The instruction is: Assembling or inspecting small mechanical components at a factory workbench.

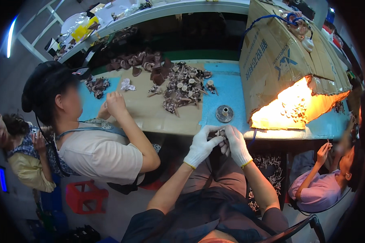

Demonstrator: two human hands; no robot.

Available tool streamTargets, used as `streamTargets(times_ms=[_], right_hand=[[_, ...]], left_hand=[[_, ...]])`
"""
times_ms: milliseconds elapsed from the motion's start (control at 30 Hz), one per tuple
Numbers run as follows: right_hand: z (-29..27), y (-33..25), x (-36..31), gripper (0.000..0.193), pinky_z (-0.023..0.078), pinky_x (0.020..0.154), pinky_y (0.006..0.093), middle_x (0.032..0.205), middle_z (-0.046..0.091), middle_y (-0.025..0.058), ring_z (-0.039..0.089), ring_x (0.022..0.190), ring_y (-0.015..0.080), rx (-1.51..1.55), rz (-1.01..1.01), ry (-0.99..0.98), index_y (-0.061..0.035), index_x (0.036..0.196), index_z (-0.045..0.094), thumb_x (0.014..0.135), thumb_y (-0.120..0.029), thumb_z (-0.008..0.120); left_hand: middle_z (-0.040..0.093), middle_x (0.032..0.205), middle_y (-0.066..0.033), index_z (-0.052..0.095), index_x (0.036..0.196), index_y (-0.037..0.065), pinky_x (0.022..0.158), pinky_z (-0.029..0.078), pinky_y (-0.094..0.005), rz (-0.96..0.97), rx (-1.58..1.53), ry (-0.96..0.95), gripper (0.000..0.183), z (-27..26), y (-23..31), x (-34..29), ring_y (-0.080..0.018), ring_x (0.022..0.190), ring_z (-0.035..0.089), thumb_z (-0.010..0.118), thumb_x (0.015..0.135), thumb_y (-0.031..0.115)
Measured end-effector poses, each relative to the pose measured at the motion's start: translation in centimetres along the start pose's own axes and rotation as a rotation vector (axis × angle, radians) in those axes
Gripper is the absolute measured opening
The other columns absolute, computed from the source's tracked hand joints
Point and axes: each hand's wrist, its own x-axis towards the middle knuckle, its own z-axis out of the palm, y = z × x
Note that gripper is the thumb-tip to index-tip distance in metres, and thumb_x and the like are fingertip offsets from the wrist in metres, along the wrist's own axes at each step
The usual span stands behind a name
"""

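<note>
Both my hands wear white knitted gloves and meet just off the near edge of the worktable (pixel 158 117). My left hand (pixel 202 146) and my right hand (pixel 236 146) have their fingers closed together around a small pale and brown piece (pixel 220 133). Most of that piece is hidden by the gloves, so its exact kind cannot be made out. Just beyond them, a round dark disc with a metal hub (pixel 224 114) rests on the blue table covering. A heap of small brown-and-cream patterned figure-like parts (pixel 184 87) lies farther off, to the left.
To the right stands a cardboard box (pixel 267 65) with a ragged opening, glowing brightly over small parts inside. Brown pieces (pixel 136 60) line the table's back. A co-worker (pixel 97 146) sits close on my left, another (pixel 320 186) on the right. Small parts fill a dark tray (pixel 273 170) below.
</note>
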Motion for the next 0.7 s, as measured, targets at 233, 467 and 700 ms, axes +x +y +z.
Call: streamTargets(times_ms=[233,467,700], right_hand=[[-0.7,3.5,-1.1,0.048,0.058,0.061,0.0329,0.094,0.07,0.0148,0.07,0.07,0.0206,-0.047,0.001,-0.017,0.0,0.141,0.054,0.112,-0.038,0.051],[-2.1,7.3,-2.4,0.043,0.058,0.061,0.0303,0.094,0.071,0.0117,0.071,0.071,0.0165,-0.065,0.123,-0.019,0.0034,0.136,0.057,0.111,-0.031,0.055],[-1.5,7.5,-2.4,0.041,0.058,0.059,0.0282,0.091,0.071,0.0105,0.07,0.068,0.0153,-0.085,0.173,-0.047,0.0038,0.133,0.06,0.111,-0.031,0.056]], left_hand=[[0.073,0.115,-0.0121,0.064,0.13,-0.006,0.087,0.056,-0.031,0.148,0.056,0.464,0.042,-5.5,3.6,7.8,-0.0163,0.097,0.068,0.073,0.1,0.022],[0.072,0.125,-0.02,0.058,0.143,-0.004,0.096,0.055,-0.0366,0.327,0.387,0.653,0.053,-5.7,3.7,9.9,-0.0237,0.105,0.071,0.07,0.101,0.026],[0.075,0.115,-0.0151,0.071,0.125,0.003,0.091,0.057,-0.0386,0.374,0.516,0.324,0.026,-1.7,-4.8,12.1,-0.026,0.1,0.073,0.059,0.104,0.009]])
